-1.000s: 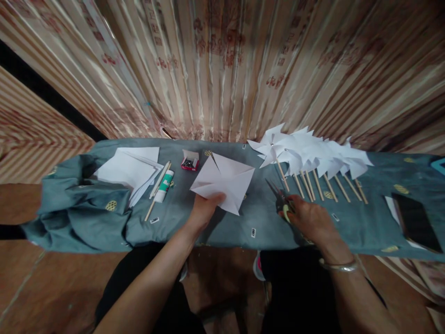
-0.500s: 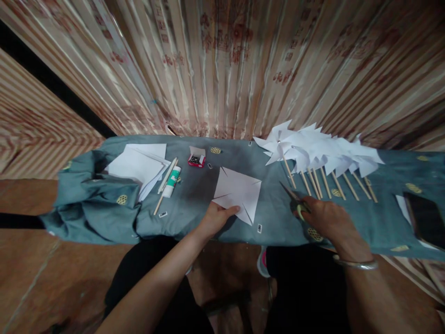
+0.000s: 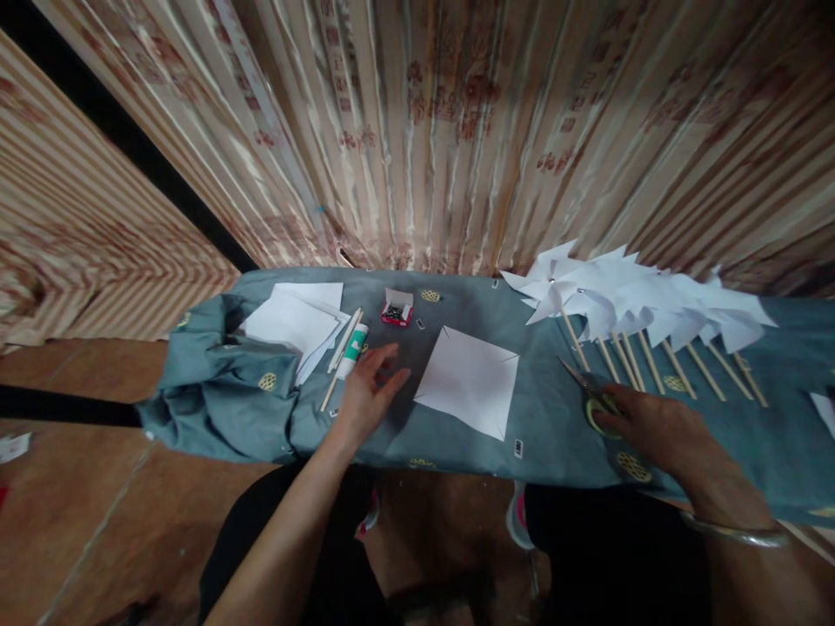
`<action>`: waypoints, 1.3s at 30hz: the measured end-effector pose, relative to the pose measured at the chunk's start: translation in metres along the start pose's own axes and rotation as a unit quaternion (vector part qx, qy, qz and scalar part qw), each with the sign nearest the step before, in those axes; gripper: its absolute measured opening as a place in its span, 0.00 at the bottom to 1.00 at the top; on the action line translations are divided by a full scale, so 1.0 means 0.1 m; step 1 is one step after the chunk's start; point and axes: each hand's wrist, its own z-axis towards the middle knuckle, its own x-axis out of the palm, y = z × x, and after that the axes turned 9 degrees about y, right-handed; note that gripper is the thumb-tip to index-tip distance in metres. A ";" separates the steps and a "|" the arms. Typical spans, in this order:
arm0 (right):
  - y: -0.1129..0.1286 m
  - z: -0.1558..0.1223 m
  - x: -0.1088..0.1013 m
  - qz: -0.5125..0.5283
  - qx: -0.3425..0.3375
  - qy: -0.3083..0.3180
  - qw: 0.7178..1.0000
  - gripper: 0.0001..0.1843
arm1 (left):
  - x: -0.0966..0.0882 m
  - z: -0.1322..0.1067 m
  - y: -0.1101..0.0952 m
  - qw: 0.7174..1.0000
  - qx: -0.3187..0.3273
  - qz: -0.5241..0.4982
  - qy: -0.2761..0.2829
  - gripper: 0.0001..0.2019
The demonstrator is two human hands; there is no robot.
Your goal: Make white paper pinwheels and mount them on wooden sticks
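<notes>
My left hand (image 3: 370, 393) hovers with fingers apart and nothing in it, just right of a white and green glue tube (image 3: 353, 350). To the right of that hand, a square white paper sheet (image 3: 470, 380) lies flat, with short cuts running in from its corners. My right hand (image 3: 656, 430) has its fingers on the yellow-green handles of a pair of scissors (image 3: 591, 396). The blades point away to the upper left, low over the cloth. Part of the handles is hidden by the fingers.
White paper pinwheels (image 3: 630, 300) on wooden sticks lie in an overlapping row at the right. A small red box (image 3: 397, 309) of metal pins sits behind the paper. Stacked paper (image 3: 293, 317) and thin sticks (image 3: 345, 341) are at the left, on the grey-green cloth (image 3: 384, 435).
My left hand has let go of the cut paper and moved left toward the glue tube. My right hand stays at the scissors. The whole view has shifted a little.
</notes>
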 end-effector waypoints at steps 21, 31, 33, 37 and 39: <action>0.23 -0.26 -0.26 -0.047 0.058 -0.094 0.993 0.16 | -0.55 -0.02 0.18 0.897 -0.029 0.427 -0.111 0.17; 1.58 -0.36 -0.37 0.731 -0.128 0.117 0.660 0.26 | 0.33 -0.29 -0.32 0.986 0.024 -0.117 0.112 0.11; 1.75 -0.37 -0.34 0.794 -0.097 0.146 0.583 0.22 | 0.49 -0.35 -0.38 0.974 0.013 -0.160 0.162 0.10; 1.83 -0.33 -0.32 0.839 -0.057 0.163 0.516 0.16 | 0.57 -0.38 -0.39 0.953 -0.037 -0.244 0.175 0.13; 1.77 -0.27 -0.31 0.849 -0.044 0.157 0.503 0.16 | 0.54 -0.37 -0.37 0.947 -0.063 -0.257 0.180 0.15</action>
